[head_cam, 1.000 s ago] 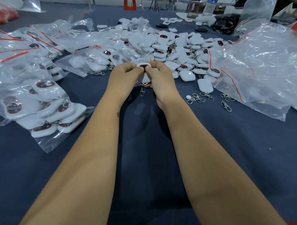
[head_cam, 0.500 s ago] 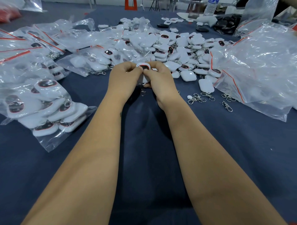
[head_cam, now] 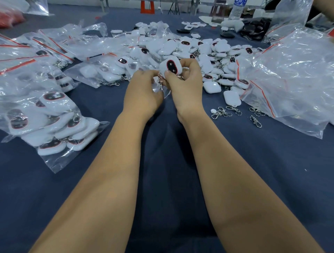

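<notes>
Just above the blue worktop (head_cam: 271, 162), the right hand (head_cam: 186, 84) grips a white key fob (head_cam: 170, 67), thumb on its lower edge, dark oval face toward the camera. The left hand (head_cam: 142, 93) curls beside the fob's dangling metal clasp (head_cam: 160, 83), apparently pinching it; its fingertips are partly hidden.

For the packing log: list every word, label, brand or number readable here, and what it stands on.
Nothing is legible.
Bottle label: white marks on blue, too blurred to read.
White fob in the right hand: dark oval face, no print visible.
Plastic bags: red strips only, no print visible.
</notes>
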The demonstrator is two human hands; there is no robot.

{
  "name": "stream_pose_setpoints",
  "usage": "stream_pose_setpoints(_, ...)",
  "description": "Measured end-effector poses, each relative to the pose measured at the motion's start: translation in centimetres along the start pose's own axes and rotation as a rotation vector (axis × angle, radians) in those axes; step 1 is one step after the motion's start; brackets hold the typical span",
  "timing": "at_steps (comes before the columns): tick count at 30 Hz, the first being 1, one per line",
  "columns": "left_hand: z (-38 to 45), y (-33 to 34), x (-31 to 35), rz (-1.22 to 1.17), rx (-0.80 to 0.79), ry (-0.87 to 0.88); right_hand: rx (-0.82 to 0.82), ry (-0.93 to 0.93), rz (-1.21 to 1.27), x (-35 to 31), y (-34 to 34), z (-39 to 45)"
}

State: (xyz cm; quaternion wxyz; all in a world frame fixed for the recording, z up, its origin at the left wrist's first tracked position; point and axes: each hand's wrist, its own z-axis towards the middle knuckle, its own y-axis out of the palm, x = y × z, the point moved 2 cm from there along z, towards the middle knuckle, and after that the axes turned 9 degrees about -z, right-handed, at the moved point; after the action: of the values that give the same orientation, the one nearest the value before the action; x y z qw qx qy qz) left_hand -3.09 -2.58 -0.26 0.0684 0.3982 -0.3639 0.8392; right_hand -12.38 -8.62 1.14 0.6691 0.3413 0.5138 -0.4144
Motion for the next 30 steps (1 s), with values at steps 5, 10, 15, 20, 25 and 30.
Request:
stream_pose_setpoints(5, -0.1, 0.1, 0.8, -0.072, -0.008, 0.059, 0.036, -0.202, -0.39, 0.2, 0.2, -0.3)
stream_pose_setpoints(10, -0.2, -0.5, 1.3, -0.226, 0.078, 0.022, 0.056, -0.248, -0.533, 0.4, 0.0, -0.2)
stream_pose_setpoints(15, -0.5, -0.4, 1.2, -0.197, 0.091, 0.032, -0.116, -0.218, -0.497, 0.6, 0.3, -0.3)
stream_pose_setpoints(20, -0.8, -0.4, 1.2, -0.115, 0.168, 0.056, -0.138, -0.222, -0.522, 0.7, 0.5, -0.4)
stream_pose_setpoints(25, -0.7, -0.4, 1.1, -0.136, 0.126, 0.053, -0.14, -0.161, -0.512, 0.8, 0.4, -0.4)
stream_pose_setpoints(30, -0.8, -0.6, 1.7, -0.17, 0.113, 0.097, -0.066, -0.168, -0.494, 0.6, -0.1, -0.1)
